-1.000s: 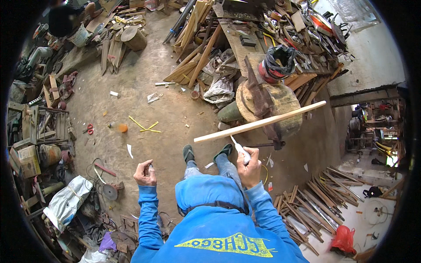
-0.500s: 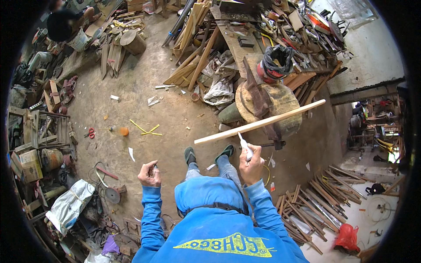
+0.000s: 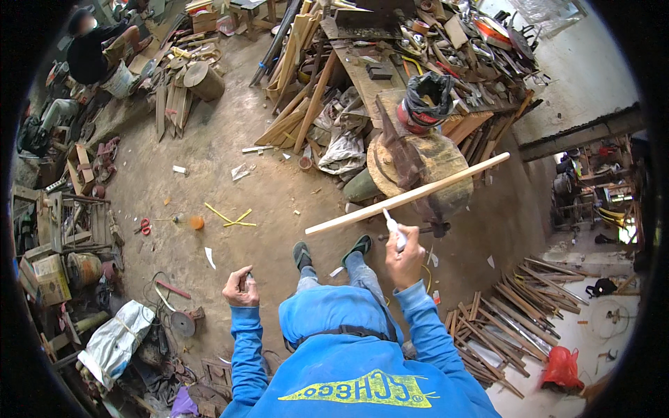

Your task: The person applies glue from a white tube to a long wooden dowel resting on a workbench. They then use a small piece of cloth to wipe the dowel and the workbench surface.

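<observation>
A long pale wood strip [image 3: 432, 189] lies tilted across a rusty metal vise [image 3: 406, 164], which is mounted on a round wood stump [image 3: 456, 171]. My right hand [image 3: 406, 259] is closed round a small white squeeze bottle [image 3: 397, 233] with a thin nozzle. The nozzle's tip points up at the strip's near edge; whether it touches the wood I cannot tell. Off to the left, away from the strip, my left hand [image 3: 241, 285] is held with curled fingers. A small dark thing shows at its fingertips, too small to name.
A bucket lined with black plastic [image 3: 426, 103] stands behind the vise, beside a bench [image 3: 369, 68] heaped with tools and scraps. Wood strips [image 3: 505, 324] lie at the right. Red scissors [image 3: 145, 226] are on the floor at left. Another person [image 3: 97, 52] sits far left.
The view has shifted slightly, bringing more of the seated person into sight. The bottle's tip is a little farther right along the strip. My left hand's fingers have moved slightly.
</observation>
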The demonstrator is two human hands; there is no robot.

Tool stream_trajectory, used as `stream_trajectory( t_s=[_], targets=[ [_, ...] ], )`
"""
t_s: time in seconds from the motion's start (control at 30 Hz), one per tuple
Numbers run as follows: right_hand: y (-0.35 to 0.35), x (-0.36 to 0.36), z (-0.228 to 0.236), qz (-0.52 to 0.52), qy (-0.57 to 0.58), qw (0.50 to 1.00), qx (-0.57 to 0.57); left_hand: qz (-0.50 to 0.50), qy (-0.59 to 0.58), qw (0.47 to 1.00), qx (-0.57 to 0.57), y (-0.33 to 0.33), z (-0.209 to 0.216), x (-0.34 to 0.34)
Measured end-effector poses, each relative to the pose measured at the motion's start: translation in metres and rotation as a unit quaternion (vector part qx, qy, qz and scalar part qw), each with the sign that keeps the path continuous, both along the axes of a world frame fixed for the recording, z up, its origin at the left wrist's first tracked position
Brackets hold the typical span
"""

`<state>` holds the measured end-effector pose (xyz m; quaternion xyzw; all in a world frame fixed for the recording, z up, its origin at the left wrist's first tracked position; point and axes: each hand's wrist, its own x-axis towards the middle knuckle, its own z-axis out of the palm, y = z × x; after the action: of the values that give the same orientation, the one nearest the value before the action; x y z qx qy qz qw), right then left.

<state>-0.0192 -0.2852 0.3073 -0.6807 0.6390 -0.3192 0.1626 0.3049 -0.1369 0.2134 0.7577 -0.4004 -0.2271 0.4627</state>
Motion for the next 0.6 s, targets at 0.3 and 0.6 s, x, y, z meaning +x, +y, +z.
stream_trajectory(
  t_s=[0.3, 0.6],
  targets=[
    [-0.143, 0.007, 0.17, 0.178, -0.324, 0.926, -0.072, -0.056, -0.062, 0.992, -0.098, -0.034, 0.01, 0.008],
    [-0.222, 0.143, 0.445, 0.552, -0.217, 0.796, -0.121, 0.001, -0.11, 0.988, -0.106, -0.044, 0.043, 0.024]
  ],
)
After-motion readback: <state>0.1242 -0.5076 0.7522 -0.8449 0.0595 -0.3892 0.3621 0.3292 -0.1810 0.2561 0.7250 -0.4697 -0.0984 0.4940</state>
